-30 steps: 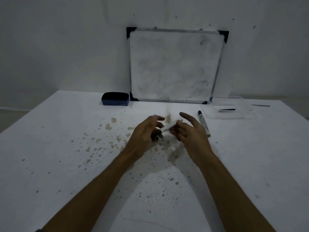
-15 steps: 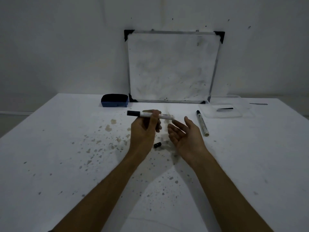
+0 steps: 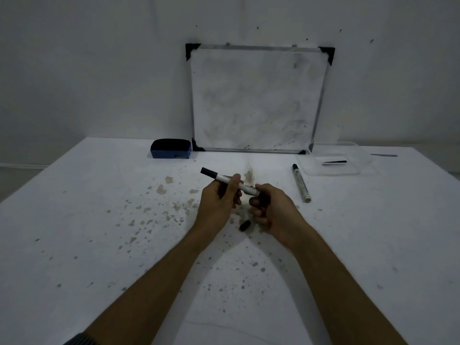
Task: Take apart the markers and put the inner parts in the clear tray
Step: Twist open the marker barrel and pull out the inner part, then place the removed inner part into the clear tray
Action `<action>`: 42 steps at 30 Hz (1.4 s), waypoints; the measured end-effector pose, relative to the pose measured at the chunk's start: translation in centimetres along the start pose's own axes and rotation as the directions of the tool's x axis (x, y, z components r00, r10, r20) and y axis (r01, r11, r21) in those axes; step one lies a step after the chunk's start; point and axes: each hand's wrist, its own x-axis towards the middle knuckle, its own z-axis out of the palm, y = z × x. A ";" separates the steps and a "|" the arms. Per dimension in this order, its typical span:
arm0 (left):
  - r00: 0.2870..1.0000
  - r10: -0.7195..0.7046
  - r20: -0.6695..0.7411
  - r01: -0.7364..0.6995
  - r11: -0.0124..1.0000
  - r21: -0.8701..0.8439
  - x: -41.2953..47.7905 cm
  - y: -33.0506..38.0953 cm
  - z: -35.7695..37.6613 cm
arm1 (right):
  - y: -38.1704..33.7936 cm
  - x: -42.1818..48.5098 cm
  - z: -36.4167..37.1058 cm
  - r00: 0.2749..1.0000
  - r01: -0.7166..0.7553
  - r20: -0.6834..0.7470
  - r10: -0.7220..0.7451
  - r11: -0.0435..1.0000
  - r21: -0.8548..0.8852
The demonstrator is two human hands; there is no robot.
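A white marker with a black cap at its far left end is held above the table by both hands. My left hand grips its middle. My right hand pinches its near right end. A small black end plug lies on the table below and between my hands. A second white marker lies on the table to the right. The clear tray sits at the back right with a thin black inner part in it.
A whiteboard leans against the wall at the back. A blue eraser sits left of it. A dark thin strip lies right of the tray. The white table is speckled with stains.
My left hand lifted the marker and turned it, leaving the black plug on the table. My right hand went from open to closing on the marker's near end.
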 end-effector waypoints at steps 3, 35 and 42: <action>1.000 -0.025 -0.008 0.025 1.000 0.005 0.4 -0.2 -0.4 | -0.2 -0.1 -0.3 1.000 -0.007 0.018 0.008 0.999 -0.049; 0.959 0.130 0.250 -0.280 0.350 0.894 1.4 -2.1 -3.0 | 0.2 0.2 -4.9 0.748 0.317 -0.067 -0.661 0.443 -0.839; 0.899 0.171 0.402 -0.437 0.378 0.816 3.1 0.8 4.0 | -2.0 -3.2 -9.6 0.763 0.198 -0.139 -0.631 0.433 -0.879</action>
